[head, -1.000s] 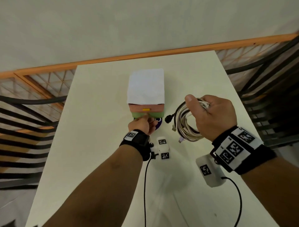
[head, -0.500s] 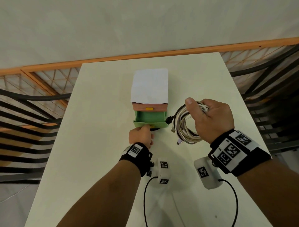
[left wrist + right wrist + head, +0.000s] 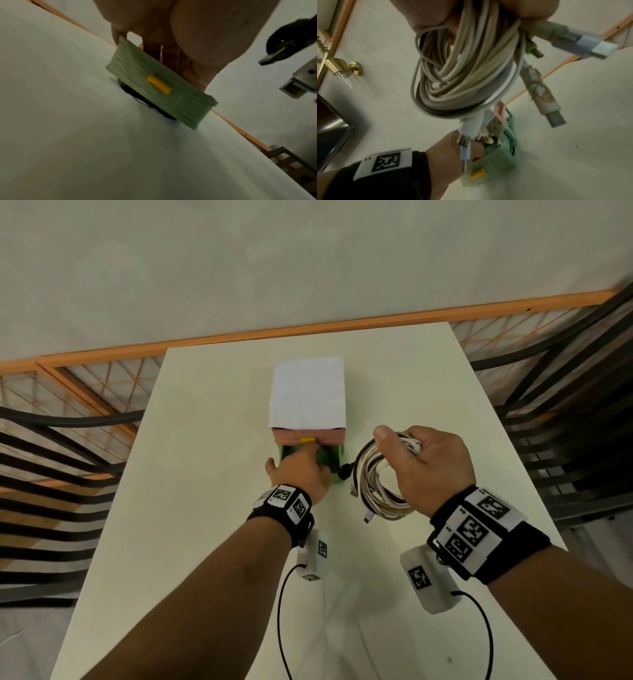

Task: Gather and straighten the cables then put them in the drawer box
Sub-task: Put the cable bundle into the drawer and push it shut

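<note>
right hand (image 3: 433,465) is gripping the coiled bundle of cables (image 3: 378,479), thumb and fingers curled round the top of the loop, holding it above the table (image 3: 205,508) at 3 o'clock of the drawer box (image 3: 308,397). plugs are dangling from the coil. green drawer (image 3: 159,86) is sitting pulled out at the box's 6 o'clock side, under the closed pink drawer (image 3: 325,437). left hand (image 3: 301,472) is lying over the open green drawer, forefinger extended toward 12 o'clock, tip at the pink drawer's yellow handle (image 3: 307,439); the other fingers are hidden.
</note>
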Demonstrator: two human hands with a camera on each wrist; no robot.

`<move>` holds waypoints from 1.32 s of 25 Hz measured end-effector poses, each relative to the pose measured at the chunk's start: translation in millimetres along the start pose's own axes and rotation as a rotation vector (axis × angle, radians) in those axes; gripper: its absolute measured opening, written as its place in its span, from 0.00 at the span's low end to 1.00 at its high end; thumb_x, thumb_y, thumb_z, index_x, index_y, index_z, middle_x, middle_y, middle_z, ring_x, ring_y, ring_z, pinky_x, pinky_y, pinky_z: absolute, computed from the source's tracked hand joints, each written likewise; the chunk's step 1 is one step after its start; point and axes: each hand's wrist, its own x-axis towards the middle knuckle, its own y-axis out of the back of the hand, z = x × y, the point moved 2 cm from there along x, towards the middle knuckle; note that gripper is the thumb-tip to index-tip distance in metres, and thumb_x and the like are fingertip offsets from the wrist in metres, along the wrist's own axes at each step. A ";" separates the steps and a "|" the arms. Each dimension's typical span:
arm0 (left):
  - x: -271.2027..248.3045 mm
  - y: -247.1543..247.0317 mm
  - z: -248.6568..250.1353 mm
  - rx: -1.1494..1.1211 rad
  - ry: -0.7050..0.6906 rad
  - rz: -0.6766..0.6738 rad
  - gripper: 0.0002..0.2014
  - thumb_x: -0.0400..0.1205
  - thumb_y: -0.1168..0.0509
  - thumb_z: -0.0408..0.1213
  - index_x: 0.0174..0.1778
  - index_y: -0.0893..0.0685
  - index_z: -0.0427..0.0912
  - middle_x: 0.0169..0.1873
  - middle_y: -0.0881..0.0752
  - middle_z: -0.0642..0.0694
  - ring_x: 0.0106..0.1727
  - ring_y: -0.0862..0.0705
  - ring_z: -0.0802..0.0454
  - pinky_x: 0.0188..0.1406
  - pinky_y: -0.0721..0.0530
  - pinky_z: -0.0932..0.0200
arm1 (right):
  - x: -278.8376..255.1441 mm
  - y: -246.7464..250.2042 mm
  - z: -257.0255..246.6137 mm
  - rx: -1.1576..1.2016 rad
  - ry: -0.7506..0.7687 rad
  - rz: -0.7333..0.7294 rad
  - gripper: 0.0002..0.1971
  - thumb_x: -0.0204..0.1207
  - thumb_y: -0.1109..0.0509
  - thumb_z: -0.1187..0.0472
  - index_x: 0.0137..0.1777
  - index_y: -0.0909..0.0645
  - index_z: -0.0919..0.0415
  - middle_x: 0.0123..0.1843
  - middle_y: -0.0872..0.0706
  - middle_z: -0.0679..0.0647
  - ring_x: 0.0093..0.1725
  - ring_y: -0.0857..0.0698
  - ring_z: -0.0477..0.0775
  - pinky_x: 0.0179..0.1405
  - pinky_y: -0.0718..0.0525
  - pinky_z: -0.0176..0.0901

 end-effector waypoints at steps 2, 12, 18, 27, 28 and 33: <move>-5.5 -2.2 -1.2 -0.001 0.014 -0.060 0.28 0.77 0.38 0.44 0.74 0.34 0.57 0.36 0.15 0.53 0.46 0.16 0.44 0.80 0.48 0.30 | -0.6 1.8 0.1 -0.001 -0.007 -0.004 0.32 0.75 0.33 0.36 0.26 0.31 0.66 0.21 0.31 0.51 0.24 0.31 0.52 0.26 0.30 0.43; -53.7 31.1 6.2 -1.017 -0.269 -0.074 0.23 0.79 0.40 0.55 0.58 0.13 0.43 0.53 0.10 0.46 0.55 0.13 0.48 0.57 0.16 0.47 | -2.6 -7.4 -21.4 0.115 0.018 -0.153 0.32 0.74 0.31 0.39 0.25 0.33 0.67 0.20 0.33 0.51 0.22 0.34 0.48 0.24 0.33 0.39; -73.9 37.4 -9.3 -1.293 -0.119 -0.304 0.19 0.79 0.31 0.42 0.53 0.15 0.26 0.30 0.13 0.38 0.22 0.18 0.50 0.22 0.23 0.63 | 15.1 -57.7 -24.2 0.188 -0.245 -0.165 0.34 0.77 0.36 0.36 0.32 0.24 0.73 0.27 0.19 0.68 0.29 0.20 0.68 0.37 0.16 0.56; -21.9 43.2 -49.2 -1.175 0.443 -0.140 0.19 0.76 0.22 0.44 0.49 0.13 0.29 0.41 0.08 0.30 0.41 0.08 0.31 0.45 0.09 0.31 | 48.3 -132.9 5.0 -0.034 -0.588 -0.224 0.15 0.78 0.34 0.52 0.48 0.12 0.63 0.43 0.11 0.60 0.44 0.14 0.64 0.45 0.17 0.45; -18.3 45.7 -48.8 -1.115 0.425 -0.133 0.20 0.72 0.20 0.45 0.49 0.13 0.32 0.42 0.08 0.30 0.43 0.08 0.31 0.46 0.10 0.28 | 51.9 -134.3 4.9 -0.058 -0.612 -0.210 0.14 0.77 0.32 0.52 0.48 0.12 0.63 0.43 0.11 0.60 0.42 0.15 0.63 0.43 0.19 0.43; -17.3 45.9 -51.1 -0.913 0.243 -0.323 0.27 0.56 0.17 0.38 0.50 0.15 0.42 0.43 0.07 0.34 0.44 0.08 0.34 0.49 0.09 0.35 | 58.9 -138.9 2.9 -0.191 -0.613 -0.173 0.13 0.75 0.29 0.54 0.46 0.17 0.66 0.49 0.11 0.63 0.48 0.14 0.66 0.40 0.23 0.42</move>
